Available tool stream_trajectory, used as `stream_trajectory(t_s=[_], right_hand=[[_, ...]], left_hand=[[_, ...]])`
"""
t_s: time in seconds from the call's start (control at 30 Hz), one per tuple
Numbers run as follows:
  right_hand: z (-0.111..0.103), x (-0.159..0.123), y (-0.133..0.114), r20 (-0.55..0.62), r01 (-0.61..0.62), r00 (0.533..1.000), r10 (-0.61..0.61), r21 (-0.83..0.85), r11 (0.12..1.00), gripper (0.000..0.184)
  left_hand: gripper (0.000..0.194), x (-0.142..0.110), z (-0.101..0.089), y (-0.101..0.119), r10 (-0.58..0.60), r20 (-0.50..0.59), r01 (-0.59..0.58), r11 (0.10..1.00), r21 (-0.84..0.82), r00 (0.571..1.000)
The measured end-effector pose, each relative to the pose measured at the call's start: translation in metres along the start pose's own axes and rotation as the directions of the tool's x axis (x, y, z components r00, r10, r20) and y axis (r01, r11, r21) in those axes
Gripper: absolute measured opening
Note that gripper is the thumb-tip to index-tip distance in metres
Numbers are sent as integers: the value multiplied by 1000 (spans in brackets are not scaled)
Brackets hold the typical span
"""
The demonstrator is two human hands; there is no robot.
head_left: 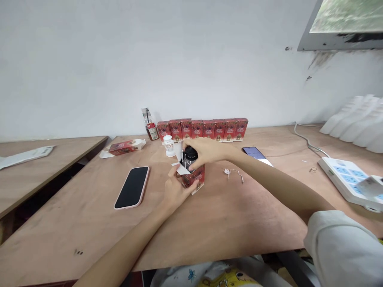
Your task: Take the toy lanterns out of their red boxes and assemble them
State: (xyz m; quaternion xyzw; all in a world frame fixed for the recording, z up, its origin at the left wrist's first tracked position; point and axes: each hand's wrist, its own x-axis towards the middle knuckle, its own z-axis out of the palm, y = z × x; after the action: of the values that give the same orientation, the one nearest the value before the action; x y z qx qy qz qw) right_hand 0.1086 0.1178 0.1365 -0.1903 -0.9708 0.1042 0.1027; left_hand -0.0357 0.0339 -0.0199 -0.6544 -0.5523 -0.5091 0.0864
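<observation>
My left hand [176, 190] grips a small red printed box [194, 179] that stands upright on the wooden table [227, 223], with its white top flaps open. My right hand [205, 150] is closed round a dark lantern-like object [189, 156] with a black cap, which sits partly inside the open box top. Just behind the box stands a small white lantern [169, 145]. A bent wire piece with a small white tag [234, 173] lies on the table to the right of the box.
A row of several red boxes [203, 129] lines the wall, with a small bottle [150, 125] at its left end. One red box [124, 146] lies flat. A pink-cased phone [132, 187], a second phone [254, 152], a white power strip [347, 177] and stacked white pieces [356, 121] also sit here.
</observation>
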Motion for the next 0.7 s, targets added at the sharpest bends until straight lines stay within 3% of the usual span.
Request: stream_trajectory(t_s=[0.17, 0.37, 0.6, 0.7], right_hand=[[5, 10, -7, 109, 9, 994, 12, -183, 983, 29], [-1, 7, 1, 178, 115, 977, -114, 2, 993, 18], [-19, -13, -2, 315, 123, 932, -180, 192, 974, 28], [-13, -16, -4, 266, 96, 954, -138, 164, 982, 25]], left_hand=[[80, 2, 0, 0, -14, 31, 15, 1000, -23, 999], [96, 3, -3, 0, -32, 82, 33, 999, -9, 996], [91, 2, -5, -1, 198, 120, -200, 980, 4, 973], [84, 3, -8, 2, 266, 146, -273, 962, 25, 953]])
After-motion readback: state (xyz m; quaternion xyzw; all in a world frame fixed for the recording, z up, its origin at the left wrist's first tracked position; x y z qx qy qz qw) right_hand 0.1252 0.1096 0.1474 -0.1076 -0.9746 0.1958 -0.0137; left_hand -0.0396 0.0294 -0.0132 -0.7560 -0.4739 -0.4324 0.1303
